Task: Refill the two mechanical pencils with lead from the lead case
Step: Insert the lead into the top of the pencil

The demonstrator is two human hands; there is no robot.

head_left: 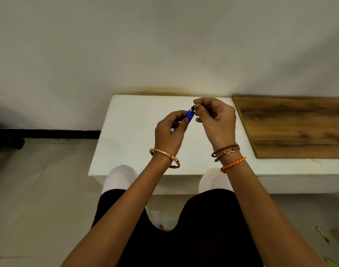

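Note:
A blue mechanical pencil (189, 115) is raised above the white table (130, 132), and most of it is hidden inside my left hand (169, 133), which grips its barrel. My right hand (215, 120) pinches the dark end piece (192, 107) at the pencil's upper tip between thumb and forefinger. A short blue bit of the pencil shows below my left thumb. No second pencil or lead case is visible.
A wooden board (292, 126) lies on the right part of the table, against the white wall. My knees are under the table's front edge. A thin stick (321, 234) lies on the tiled floor at the lower right.

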